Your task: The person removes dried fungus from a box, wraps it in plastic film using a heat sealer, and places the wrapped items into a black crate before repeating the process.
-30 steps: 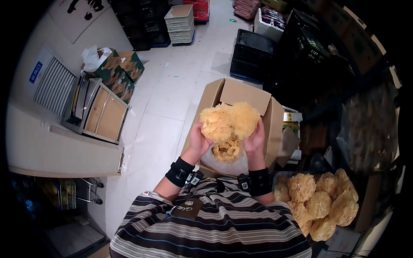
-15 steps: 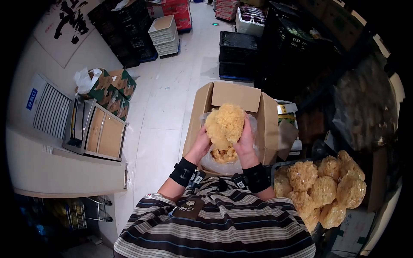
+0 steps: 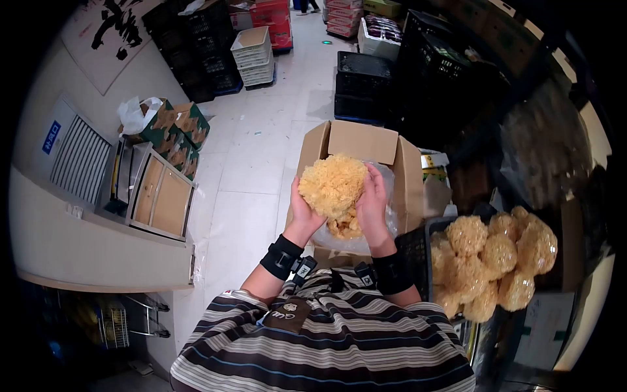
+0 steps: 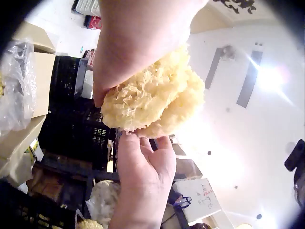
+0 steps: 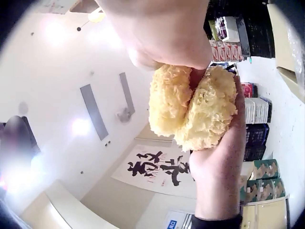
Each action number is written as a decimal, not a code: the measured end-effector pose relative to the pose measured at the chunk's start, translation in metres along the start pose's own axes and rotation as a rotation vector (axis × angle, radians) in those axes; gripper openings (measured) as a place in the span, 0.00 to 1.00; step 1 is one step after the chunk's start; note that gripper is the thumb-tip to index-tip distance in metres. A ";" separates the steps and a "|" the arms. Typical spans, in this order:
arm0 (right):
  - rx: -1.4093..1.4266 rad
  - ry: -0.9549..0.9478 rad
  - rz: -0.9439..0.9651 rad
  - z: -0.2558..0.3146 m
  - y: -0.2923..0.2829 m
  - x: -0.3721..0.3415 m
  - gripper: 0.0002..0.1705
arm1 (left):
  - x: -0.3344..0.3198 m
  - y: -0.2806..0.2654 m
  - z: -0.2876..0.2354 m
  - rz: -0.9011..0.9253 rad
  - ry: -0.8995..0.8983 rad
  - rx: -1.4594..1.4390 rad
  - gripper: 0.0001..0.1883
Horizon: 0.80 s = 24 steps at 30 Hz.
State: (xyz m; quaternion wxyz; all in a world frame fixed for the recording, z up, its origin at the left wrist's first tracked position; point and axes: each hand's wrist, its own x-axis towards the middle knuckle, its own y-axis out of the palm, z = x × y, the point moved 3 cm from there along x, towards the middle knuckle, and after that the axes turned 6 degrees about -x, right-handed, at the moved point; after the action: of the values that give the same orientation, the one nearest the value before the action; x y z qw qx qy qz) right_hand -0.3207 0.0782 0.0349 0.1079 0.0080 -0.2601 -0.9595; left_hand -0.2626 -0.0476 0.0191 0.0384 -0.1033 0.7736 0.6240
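Two pale-yellow, frilly heads of dried snow fungus (image 5: 209,112) are held pressed together between both hands, over the open carton. From above, one snow fungus (image 3: 334,184) mostly covers the other. My left hand (image 3: 305,208) grips the pair along the left and lower side. On the right side, my right hand (image 3: 373,206) holds them with its fingers at the edge, as the left wrist view also shows. Beneath, a clear plastic bag (image 3: 384,228) lines the cardboard box (image 3: 409,189), with more yellow-brown pieces (image 3: 344,227) in it.
At my right, a black crate (image 3: 413,251) is heaped with several plastic-wrapped snow fungus heads (image 3: 499,253). Black crates (image 3: 363,85) are stacked beyond the box. A counter (image 3: 98,242) and green-brown cartons (image 3: 173,130) stand to the left.
The two snow fungus heads, spread side by side earlier, have been brought together and stacked between the hands. The head view has shifted a little, and the wrapped heads appear higher.
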 end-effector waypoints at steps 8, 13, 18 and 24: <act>-0.400 -0.044 -0.032 -0.033 0.002 -0.100 0.22 | -0.093 -0.035 -0.011 -0.023 -0.101 -0.041 0.40; -0.397 -0.096 0.037 -0.025 0.002 -0.151 0.25 | -0.128 -0.047 0.005 -0.023 -0.189 -0.097 0.40; -0.440 -0.112 0.065 -0.001 -0.008 -0.187 0.27 | -0.140 -0.052 0.026 -0.016 -0.272 -0.179 0.35; -0.394 -0.174 0.041 0.021 -0.032 -0.213 0.32 | -0.153 -0.049 0.061 -0.040 -0.359 -0.089 0.35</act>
State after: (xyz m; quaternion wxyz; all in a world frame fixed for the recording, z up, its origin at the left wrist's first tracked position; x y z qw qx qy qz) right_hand -0.1211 0.1607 0.0282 0.1042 -0.1013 -0.0758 -0.9865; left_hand -0.1072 0.0191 -0.0118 0.1837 -0.0072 0.7237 0.6651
